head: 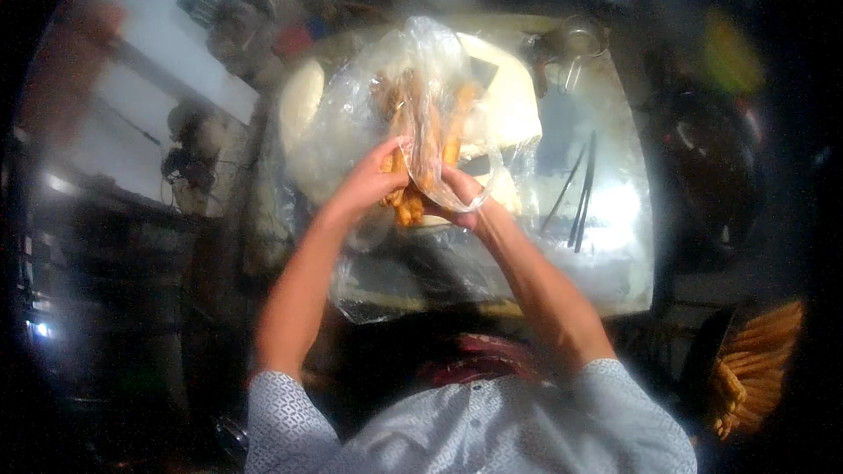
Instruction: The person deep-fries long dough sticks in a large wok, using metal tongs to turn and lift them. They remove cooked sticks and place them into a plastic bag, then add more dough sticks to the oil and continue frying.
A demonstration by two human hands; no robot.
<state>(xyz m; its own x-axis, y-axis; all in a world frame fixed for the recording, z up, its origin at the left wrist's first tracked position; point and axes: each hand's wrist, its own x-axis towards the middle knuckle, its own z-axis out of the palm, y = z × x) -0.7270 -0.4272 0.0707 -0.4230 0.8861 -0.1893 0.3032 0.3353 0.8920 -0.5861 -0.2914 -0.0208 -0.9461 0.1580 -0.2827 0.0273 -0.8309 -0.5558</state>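
Note:
A clear plastic bag lies over a bundle of golden fried dough sticks, some seen through the film. On the left, my left hand grips the sticks, and its fingers touch the rim of the bag. My right hand is partly under the film and holds the bag and sticks from the other side; its fingertips are hidden. Under and beyond the bag, a large white dough-like slab rests on the table.
Long dark chopsticks lie on the table to the right. A wire-handled metal strainer or cup sits at the far right corner. More fried dough sticks fill a holder at lower right. A blurred person is at upper left.

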